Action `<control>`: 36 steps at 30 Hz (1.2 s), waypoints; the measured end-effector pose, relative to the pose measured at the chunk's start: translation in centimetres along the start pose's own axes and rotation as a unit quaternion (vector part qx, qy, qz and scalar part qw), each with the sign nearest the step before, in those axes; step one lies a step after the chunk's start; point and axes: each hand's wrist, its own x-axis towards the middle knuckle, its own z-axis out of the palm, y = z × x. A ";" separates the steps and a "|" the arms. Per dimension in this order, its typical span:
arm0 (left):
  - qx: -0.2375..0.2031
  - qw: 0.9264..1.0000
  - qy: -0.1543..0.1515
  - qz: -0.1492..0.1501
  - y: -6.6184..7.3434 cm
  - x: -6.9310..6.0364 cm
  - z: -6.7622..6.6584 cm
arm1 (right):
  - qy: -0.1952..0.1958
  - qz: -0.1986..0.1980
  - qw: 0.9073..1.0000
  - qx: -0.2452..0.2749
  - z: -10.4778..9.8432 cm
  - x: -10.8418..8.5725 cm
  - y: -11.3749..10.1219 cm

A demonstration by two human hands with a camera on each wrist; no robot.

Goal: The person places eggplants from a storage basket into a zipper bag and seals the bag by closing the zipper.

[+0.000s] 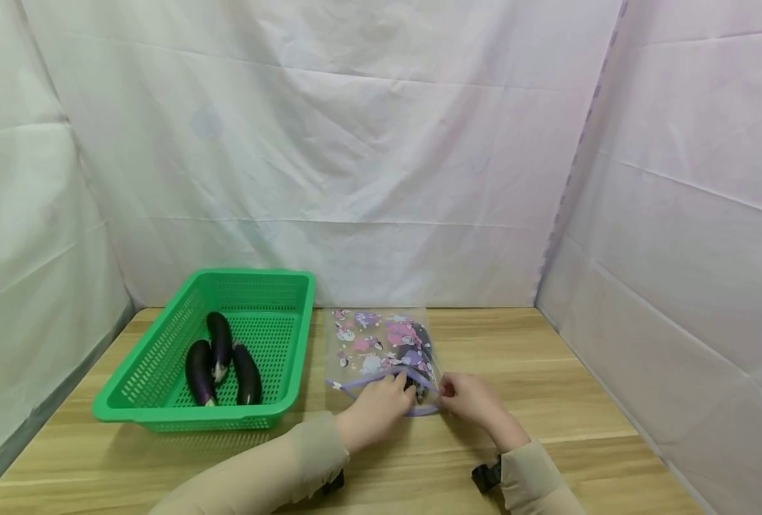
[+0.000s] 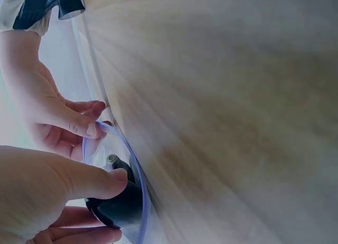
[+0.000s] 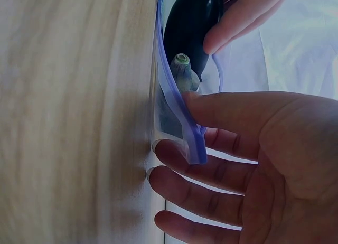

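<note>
A clear zip bag (image 1: 355, 357) with pink and purple cartoon prints lies flat, its purple-edged mouth gaping toward me. Inside the mouth my left hand (image 1: 381, 408) holds a dark eggplant (image 2: 119, 207) between thumb and fingers. A pale green stem end (image 3: 182, 69) shows against that dark body; whether it belongs to a second eggplant I cannot tell. At the right corner of the mouth, my right hand (image 1: 474, 400) pinches the purple rim (image 3: 198, 149) between thumb and forefinger, its other fingers spread below. Printed film partly hides what lies deeper in the bag.
To the left of the bag stands a green slotted basket (image 1: 300, 343) with three eggplants (image 1: 248, 375) in it. The wooden table (image 1: 580, 429) reaches back to a white cloth wall (image 1: 387, 179), with more cloth at both sides.
</note>
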 end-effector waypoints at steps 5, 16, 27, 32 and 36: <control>-0.001 1.000 0.001 -0.003 -0.1 0.3 0.2 | 0.002 -0.004 1.000 -0.004 0.1 0.0 -0.1; -0.023 1.000 0.001 -0.016 -0.1 1.2 0.9 | 0.005 -0.001 1.000 -0.016 0.4 0.1 0.2; -0.011 1.000 -0.001 -0.016 -0.2 1.4 1.0 | 0.009 -0.003 1.000 -0.017 0.3 0.3 0.0; -0.021 0.999 -0.020 -0.022 0.0 1.3 0.7 | 0.008 -0.003 1.000 -0.015 0.4 0.3 0.2; -0.020 0.999 -0.029 -0.027 0.0 1.1 0.0 | 0.007 -0.004 1.000 -0.007 0.4 0.4 0.3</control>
